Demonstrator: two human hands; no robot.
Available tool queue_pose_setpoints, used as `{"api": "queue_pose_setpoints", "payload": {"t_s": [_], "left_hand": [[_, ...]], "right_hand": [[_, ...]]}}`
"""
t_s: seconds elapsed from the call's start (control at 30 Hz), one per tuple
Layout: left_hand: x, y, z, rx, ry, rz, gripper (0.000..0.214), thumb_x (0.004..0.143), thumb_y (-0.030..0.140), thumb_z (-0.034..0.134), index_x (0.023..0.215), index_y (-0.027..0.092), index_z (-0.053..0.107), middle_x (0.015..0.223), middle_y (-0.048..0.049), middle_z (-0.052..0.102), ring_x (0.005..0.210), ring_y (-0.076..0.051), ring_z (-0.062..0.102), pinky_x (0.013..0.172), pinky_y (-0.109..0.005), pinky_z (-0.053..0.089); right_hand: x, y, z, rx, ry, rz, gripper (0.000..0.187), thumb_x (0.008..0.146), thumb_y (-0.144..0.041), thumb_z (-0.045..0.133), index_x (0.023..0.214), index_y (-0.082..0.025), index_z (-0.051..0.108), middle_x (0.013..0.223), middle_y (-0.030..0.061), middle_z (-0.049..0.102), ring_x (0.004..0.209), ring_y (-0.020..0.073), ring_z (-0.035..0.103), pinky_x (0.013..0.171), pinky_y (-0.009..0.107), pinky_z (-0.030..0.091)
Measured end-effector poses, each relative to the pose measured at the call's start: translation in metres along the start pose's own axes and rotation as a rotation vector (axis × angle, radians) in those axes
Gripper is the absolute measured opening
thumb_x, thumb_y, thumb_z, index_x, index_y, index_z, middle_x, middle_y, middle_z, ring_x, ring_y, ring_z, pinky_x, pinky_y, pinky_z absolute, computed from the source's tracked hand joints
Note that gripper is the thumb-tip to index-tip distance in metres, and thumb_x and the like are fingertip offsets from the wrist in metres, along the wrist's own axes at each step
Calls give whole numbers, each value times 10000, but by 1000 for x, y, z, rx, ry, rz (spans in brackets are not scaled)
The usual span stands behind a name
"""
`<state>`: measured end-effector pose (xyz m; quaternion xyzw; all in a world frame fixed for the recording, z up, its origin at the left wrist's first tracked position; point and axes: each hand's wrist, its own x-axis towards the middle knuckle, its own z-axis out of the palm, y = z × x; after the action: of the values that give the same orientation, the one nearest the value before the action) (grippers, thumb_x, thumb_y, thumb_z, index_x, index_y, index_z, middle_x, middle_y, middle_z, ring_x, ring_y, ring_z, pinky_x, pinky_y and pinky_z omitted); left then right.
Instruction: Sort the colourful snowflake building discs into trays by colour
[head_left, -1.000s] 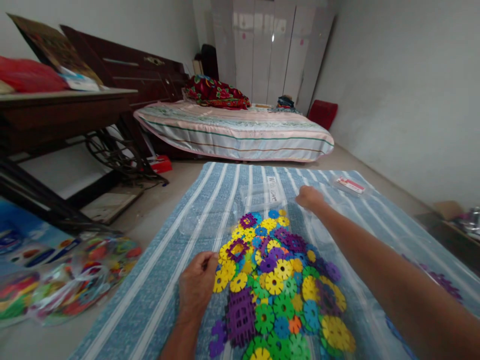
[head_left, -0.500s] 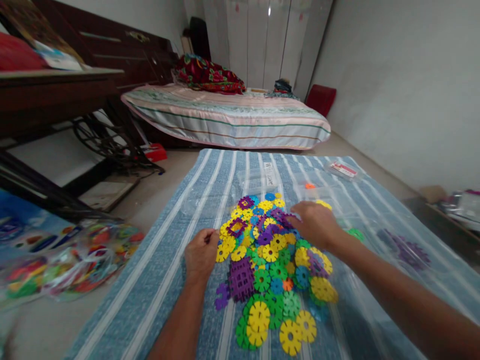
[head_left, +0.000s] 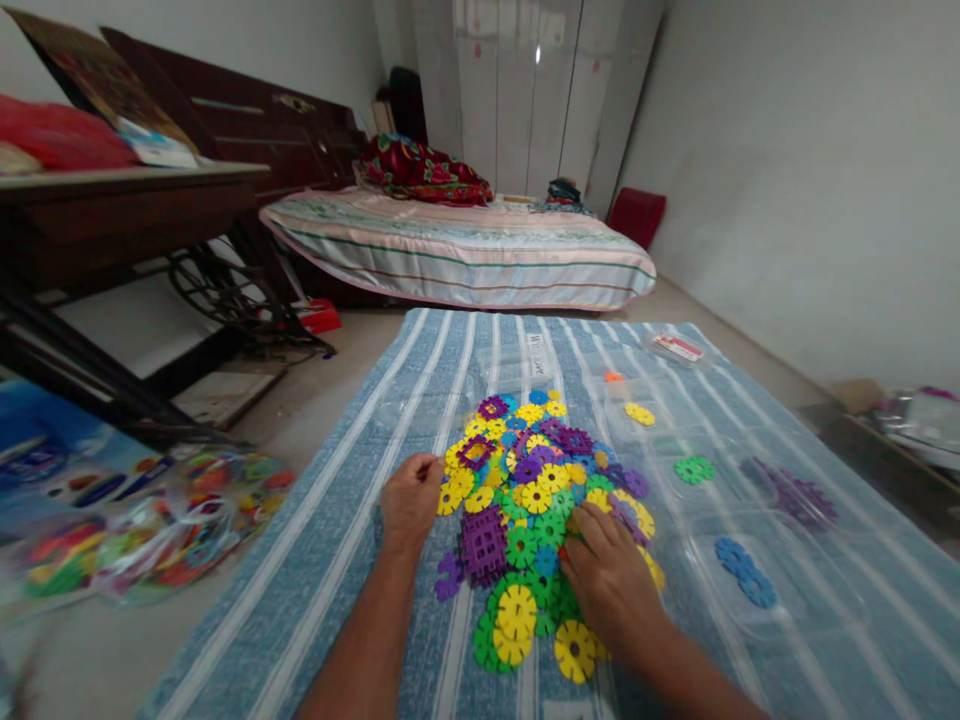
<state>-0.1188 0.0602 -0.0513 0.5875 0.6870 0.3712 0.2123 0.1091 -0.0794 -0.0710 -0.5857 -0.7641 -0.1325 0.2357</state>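
Note:
A heap of plastic notched interlocking discs (head_left: 536, 497) in yellow, green, blue and purple lies on the striped cloth (head_left: 330, 500). My left hand (head_left: 411, 497) rests at the heap's left edge beside yellow discs, fingers curled closed; whatever they hold is hidden. Over the heap's right front, my right hand (head_left: 606, 565) reaches down with fingers bent together among green discs. A sliver of an orange disc (head_left: 563, 553) shows by its fingertips, and I cannot make out what they grip. A purple square lattice piece (head_left: 485, 545) lies between the hands, nearer the left.
Clear plastic trays stand right of the heap, holding a blue pair of discs (head_left: 745, 573), a green piece (head_left: 694, 470), purple pieces (head_left: 802, 497), a yellow piece (head_left: 639, 413) and an orange piece (head_left: 613, 378). A small clear box (head_left: 677, 348) lies at the far right corner.
My right hand has moved from the heap's far right side towards me, down onto the green discs. The trays it covered now show. My left hand has hardly moved; the view has shifted slightly.

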Motion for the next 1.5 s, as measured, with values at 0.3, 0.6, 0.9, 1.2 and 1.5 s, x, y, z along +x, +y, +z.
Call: {"api": "queue_pose_setpoints", "payload": {"t_s": [0.3, 0.6, 0.9, 1.2, 1.5], "left_hand": [[3, -3, 0, 17, -3, 11, 261, 745, 419, 470, 751, 224, 643, 763, -2, 700, 731, -161, 639, 693, -244, 461], [4, -4, 0, 23, 0, 13, 275, 742, 428, 472, 749, 218, 650, 751, -1, 702, 713, -158, 640, 688, -237, 468], [3, -6, 3, 27, 5, 10, 285, 742, 419, 474, 764, 207, 663, 774, -12, 709, 714, -153, 640, 662, -231, 464], [0, -3, 4, 19, 4, 32, 279, 764, 411, 463, 756, 204, 649, 768, -11, 693, 728, -150, 626, 708, -234, 460], [1, -2, 4, 21, 13, 23, 265, 763, 408, 472, 756, 210, 648, 755, -4, 695, 729, -153, 633, 695, -229, 458]], "right_hand": [[14, 5, -37, 180, 5, -57, 232, 873, -137, 444, 705, -204, 588, 809, 30, 622, 819, 164, 568, 821, 337, 424], [148, 117, -66, -351, -295, 219, 392, 933, -262, 339, 789, -114, 673, 847, 137, 643, 812, 215, 577, 741, 321, 374], [135, 91, -63, -204, -289, 274, 348, 924, -339, 379, 863, -191, 689, 903, 75, 677, 826, 181, 604, 708, 262, 386], [27, 19, -30, 231, -139, 48, 153, 864, -210, 493, 809, -212, 636, 890, 45, 648, 882, 170, 592, 807, 304, 459], [10, -8, -7, 45, -6, 72, 246, 813, -317, 597, 995, -152, 618, 1175, 161, 587, 1181, 320, 472, 913, 484, 445]]}}
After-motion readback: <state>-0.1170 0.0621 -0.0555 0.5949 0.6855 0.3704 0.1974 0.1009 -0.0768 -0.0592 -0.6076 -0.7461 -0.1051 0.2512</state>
